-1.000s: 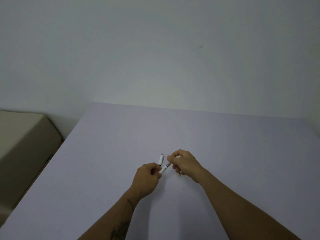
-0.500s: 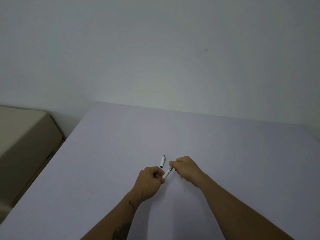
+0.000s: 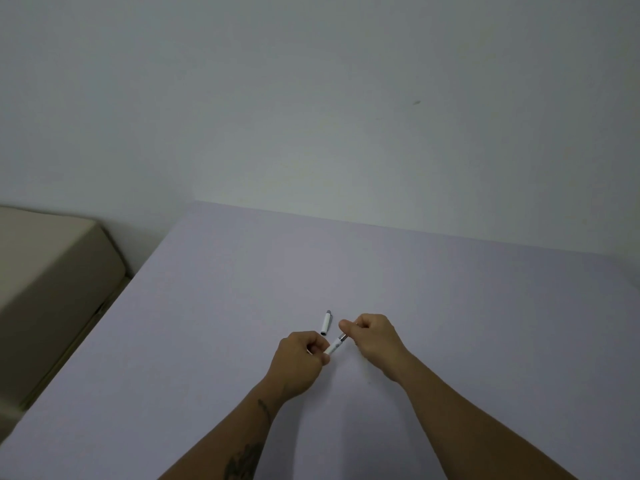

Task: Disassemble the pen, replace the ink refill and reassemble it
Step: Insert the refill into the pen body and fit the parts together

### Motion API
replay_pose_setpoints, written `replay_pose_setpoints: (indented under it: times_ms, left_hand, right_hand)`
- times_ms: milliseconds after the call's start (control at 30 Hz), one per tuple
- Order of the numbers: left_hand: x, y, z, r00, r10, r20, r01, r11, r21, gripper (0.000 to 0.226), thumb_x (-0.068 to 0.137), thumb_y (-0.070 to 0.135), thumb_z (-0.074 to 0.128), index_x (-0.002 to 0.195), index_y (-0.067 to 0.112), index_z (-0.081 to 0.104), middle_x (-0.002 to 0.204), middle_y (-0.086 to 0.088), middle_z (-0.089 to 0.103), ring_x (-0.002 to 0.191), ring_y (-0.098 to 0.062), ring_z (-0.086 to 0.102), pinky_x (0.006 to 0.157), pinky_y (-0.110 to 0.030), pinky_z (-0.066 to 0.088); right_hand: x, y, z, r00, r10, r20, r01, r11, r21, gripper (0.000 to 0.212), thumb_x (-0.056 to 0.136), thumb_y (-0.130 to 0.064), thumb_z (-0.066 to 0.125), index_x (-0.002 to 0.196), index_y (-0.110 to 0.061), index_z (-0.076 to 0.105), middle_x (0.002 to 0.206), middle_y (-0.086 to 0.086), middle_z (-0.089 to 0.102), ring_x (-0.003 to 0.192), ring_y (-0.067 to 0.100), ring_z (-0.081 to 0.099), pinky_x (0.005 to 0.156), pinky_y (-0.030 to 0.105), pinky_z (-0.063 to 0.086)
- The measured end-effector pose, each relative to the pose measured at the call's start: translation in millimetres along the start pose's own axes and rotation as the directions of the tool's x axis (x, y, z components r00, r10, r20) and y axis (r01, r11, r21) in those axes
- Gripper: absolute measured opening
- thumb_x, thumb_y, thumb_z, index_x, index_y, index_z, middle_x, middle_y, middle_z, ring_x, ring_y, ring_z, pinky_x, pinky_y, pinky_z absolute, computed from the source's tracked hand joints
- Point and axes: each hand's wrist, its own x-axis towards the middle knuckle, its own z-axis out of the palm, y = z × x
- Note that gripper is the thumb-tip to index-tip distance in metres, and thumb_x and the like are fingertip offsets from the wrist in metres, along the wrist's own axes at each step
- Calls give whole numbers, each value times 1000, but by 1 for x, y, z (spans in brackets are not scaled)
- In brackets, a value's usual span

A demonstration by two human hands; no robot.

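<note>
Both hands are out over the pale lilac desk, close together near its middle, with a white pen stretched between them just above the surface. The left hand is curled into a loose fist, thumb and forefinger pinched on the lower end of the white barrel. The right hand is closed too, its fingertips nipping the upper end, where the white gives way to a short dark and silvery section. The pen lies on a slant, its low end toward the left hand and its high end toward the right. Whether the two parts of the barrel are joined or already coming apart is too small to make out.

Just beyond the left hand, lying flat on the desk and touching neither hand, is the pen cap: white, with a grey tip at its far end and a dark rim at the near end. It points almost straight away from the person.

The left forearm carries a dark tattoo near the bottom edge of the view. A plain wall rises behind the desk, and off to the left sits a beige mattress, lower than the desk top.
</note>
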Motion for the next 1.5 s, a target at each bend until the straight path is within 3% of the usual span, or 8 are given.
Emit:
replay_pose_setpoints:
  times_ms: [100,300,500,700,933,1133,1300,1500]
  left_hand:
    - [1,-1,1,1000,2,1,-2,1000,19,9,81,13,69,82,22,71,75,3,64,59,-8,53,57,-18,43]
    - [4,1,-1,1000,-13,-19,13,1000,-14,13,81,13,69,78,25,70,68,6,63,55,-6,52,54,-18,42]
    - [3,2,0,1000,-16,-10,16,1000,-21,8,81,11,69,84,18,72,71,4,63,58,-7,52,56,-18,42]
    - [0,1,-1,1000,6,-2,-6,1000,-4,9,81,12,69,87,17,73,76,4,64,61,-8,53,58,-17,40]
    - [2,4,-6,998,26,-50,-25,1000,15,7,80,13,70,81,20,71,72,3,64,56,-9,51,55,-21,45]
    - [2,7,-4,998,45,-34,-45,999,16,7,81,13,69,84,18,72,75,2,65,58,-9,52,56,-20,44]
    - [0,7,-3,998,54,-37,-53,998,31,8,82,12,69,87,17,73,76,3,66,58,-10,54,57,-20,43]
    - [0,6,-3,997,50,-53,-49,999,17,7,81,12,70,84,18,72,75,1,65,59,-10,52,57,-22,45]
  right_hand:
    - [-1,1,4,999,-27,-31,25,997,-78,42,88,-38,64,58,-18,43,54,-5,39,49,13,32,52,29,31]
    - [0,-5,-4,980,103,173,-156,931,329,15,89,-8,63,91,-7,77,72,4,62,54,13,48,45,23,35]
    - [3,0,2,992,92,83,-110,961,254,21,85,-16,69,65,-10,62,59,2,52,50,14,41,44,24,33]
    - [-1,1,7,998,65,16,-66,995,81,28,82,-30,67,67,-14,48,56,0,37,48,15,30,47,26,27]
    - [-2,-3,-4,972,125,200,-200,884,423,20,91,-9,58,95,-6,77,63,1,54,54,13,43,46,23,31]
    - [-1,-1,2,994,104,39,-111,937,331,22,85,-15,66,66,-10,57,60,5,44,48,14,34,42,25,29]
    - [-3,0,6,997,68,-33,-62,983,170,22,79,-24,64,71,-12,47,58,1,35,47,15,27,46,26,25]
    - [-5,1,0,982,120,145,-172,889,424,16,88,-9,62,86,-9,78,66,4,59,54,13,46,46,24,34]
